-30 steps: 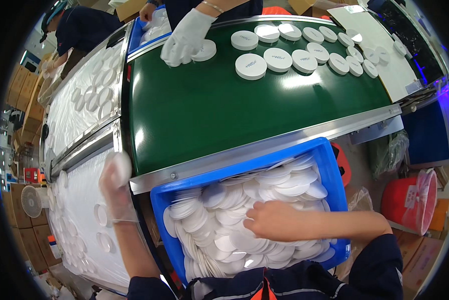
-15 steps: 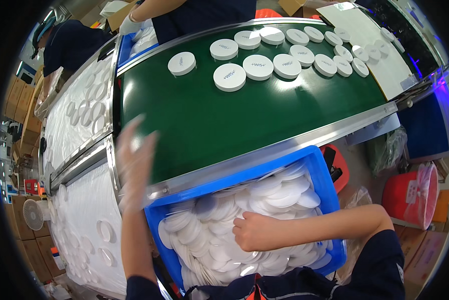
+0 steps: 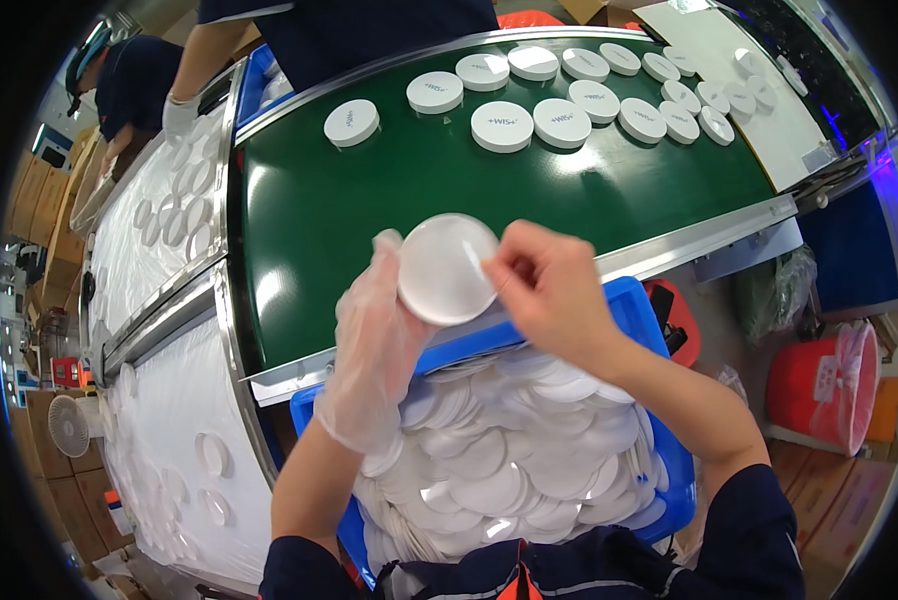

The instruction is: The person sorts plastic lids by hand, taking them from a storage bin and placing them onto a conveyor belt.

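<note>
My left hand (image 3: pixel 369 335), in a clear plastic glove, grips a round white case (image 3: pixel 447 270) above the near edge of the belt. The case's pale, glossy round face is turned up toward me. My bare right hand (image 3: pixel 549 285) is closed in a pinch at the case's right rim; what its fingertips hold, if anything, is hidden. Beneath both hands stands a blue bin (image 3: pixel 679 480) heaped with thin white round discs (image 3: pixel 489 485). Beyond them, several round white printed cases (image 3: pixel 502 127) lie in two uneven rows on the green conveyor belt (image 3: pixel 309 220).
A metal rail (image 3: pixel 689 240) edges the belt's near side. On the left, plastic-lined trays (image 3: pixel 184 400) hold more white round pieces. Across the belt a person in dark clothing (image 3: pixel 369 40) reaches a gloved hand (image 3: pixel 179 118) over the far tray. A red bucket (image 3: pixel 819 390) stands right.
My left hand has come back from the belt's left side and now holds a case. The right hand has risen from the bin to its rim. Cases on the belt have shifted slightly.
</note>
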`<state>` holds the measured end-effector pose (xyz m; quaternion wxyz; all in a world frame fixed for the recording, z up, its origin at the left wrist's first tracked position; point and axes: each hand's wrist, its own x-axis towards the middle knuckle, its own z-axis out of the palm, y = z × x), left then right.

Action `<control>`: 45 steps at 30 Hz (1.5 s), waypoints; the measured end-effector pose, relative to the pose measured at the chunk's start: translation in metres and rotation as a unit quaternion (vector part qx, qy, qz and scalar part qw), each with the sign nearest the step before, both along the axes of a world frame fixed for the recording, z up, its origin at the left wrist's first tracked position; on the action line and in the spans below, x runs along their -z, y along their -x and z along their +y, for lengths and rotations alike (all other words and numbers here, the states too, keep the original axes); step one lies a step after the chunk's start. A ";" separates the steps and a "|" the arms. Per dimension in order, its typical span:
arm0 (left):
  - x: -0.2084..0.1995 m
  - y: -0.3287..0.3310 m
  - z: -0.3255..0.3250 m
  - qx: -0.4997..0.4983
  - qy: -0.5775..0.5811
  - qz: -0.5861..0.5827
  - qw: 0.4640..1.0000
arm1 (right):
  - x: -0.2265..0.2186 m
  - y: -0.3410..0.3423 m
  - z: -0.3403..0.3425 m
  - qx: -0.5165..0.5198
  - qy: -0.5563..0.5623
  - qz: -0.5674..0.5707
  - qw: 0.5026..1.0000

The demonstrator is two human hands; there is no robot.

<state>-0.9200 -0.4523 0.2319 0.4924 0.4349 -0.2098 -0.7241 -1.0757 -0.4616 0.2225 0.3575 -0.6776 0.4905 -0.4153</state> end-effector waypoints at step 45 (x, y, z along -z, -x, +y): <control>0.018 -0.077 0.102 -0.025 0.163 0.138 0.977 | 0.033 -0.013 0.118 -0.379 0.002 0.213 0.900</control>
